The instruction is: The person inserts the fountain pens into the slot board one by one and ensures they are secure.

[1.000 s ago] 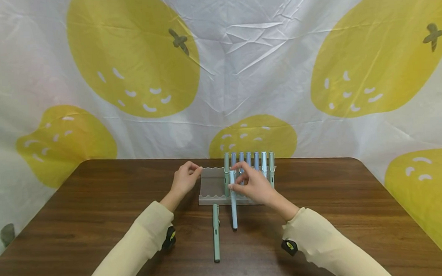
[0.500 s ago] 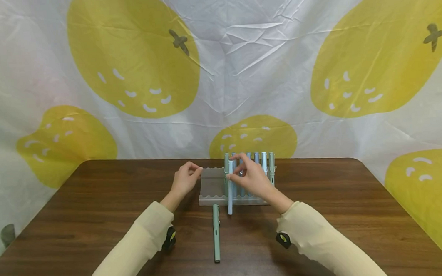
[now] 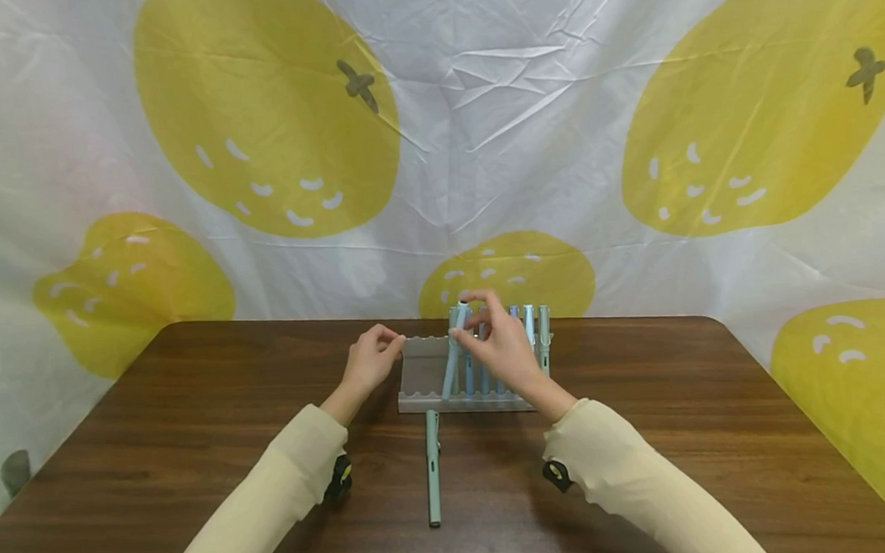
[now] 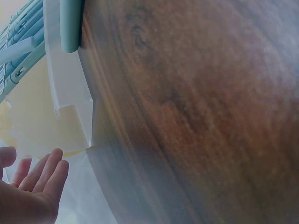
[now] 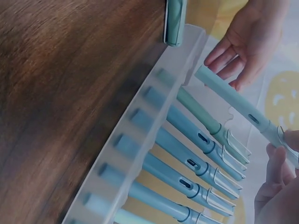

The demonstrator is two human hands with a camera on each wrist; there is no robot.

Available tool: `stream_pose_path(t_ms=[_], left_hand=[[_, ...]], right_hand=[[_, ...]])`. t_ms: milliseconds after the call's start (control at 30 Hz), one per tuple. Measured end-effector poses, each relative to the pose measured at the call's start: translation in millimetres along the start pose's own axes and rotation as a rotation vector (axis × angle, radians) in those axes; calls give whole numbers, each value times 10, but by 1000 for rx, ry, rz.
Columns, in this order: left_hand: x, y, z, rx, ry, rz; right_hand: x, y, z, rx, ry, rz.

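A clear pen rack stands near the table's back, with several green and blue capped pens slotted side by side in its right part. My right hand pinches a light blue pen near its cap between thumb and fingers. That pen leans over the rack, its lower end by the front lip, left of the standing row; whether it touches is unclear. At the rack's upper left corner, my left hand pinches the edge between thumb and finger. A green pen lies on the table in front.
The brown wooden table reaches back to a white cloth printed with yellow lemons. My right hand hides part of the pen row in the head view.
My right hand has lifted the light blue pen up and back from in front of the rack, and its lower end has swung left. The left hand stays at the rack's corner.
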State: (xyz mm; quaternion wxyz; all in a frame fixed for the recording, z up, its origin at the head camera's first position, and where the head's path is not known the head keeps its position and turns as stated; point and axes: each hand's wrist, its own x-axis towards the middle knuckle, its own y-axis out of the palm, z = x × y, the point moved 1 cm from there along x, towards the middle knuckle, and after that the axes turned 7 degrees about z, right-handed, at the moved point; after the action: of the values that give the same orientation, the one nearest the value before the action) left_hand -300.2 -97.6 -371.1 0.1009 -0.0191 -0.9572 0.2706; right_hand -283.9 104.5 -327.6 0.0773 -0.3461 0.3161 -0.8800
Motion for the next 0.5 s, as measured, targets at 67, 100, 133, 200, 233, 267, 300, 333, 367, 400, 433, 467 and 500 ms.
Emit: stream_pose_path(t_ms=[67, 100, 133, 200, 233, 267, 300, 333, 367, 400, 433, 467, 500], left_hand=[[-14, -6, -33, 4, -34, 14], [-16, -8, -41, 6, -35, 13], [-24, -10, -52, 8, -39, 16], [-30, -12, -58, 16, -44, 19], [-32, -13, -59, 19, -41, 20], [-34, -14, -62, 20, -41, 22], [-36, -15, -62, 20, -40, 22], [-37, -16, -63, 20, -40, 22], [-34, -15, -61, 21, -38, 22], [-34, -15, -61, 23, -34, 20], [-34, -15, -62, 23, -32, 19], [-33, -15, -63, 23, -31, 18], [-33, -15, -64, 24, -30, 17]], right_hand=[[2, 19, 3, -22, -39, -16], [0, 29, 4, -30, -56, -21], [-3, 39, 6, -38, -71, -29], [-7, 60, 7, -54, -92, -45], [-10, 71, 5, -64, -100, -52], [-13, 81, 3, -73, -106, -59], [-16, 92, 1, -82, -111, -66], [-18, 102, -3, -95, -116, -74], [-20, 113, -10, -109, -119, -81], [-22, 124, -16, -121, -121, -85], [-25, 134, -20, -130, -122, -90], [-29, 145, -27, -138, -120, -92], [-32, 156, -34, -144, -117, -91]])
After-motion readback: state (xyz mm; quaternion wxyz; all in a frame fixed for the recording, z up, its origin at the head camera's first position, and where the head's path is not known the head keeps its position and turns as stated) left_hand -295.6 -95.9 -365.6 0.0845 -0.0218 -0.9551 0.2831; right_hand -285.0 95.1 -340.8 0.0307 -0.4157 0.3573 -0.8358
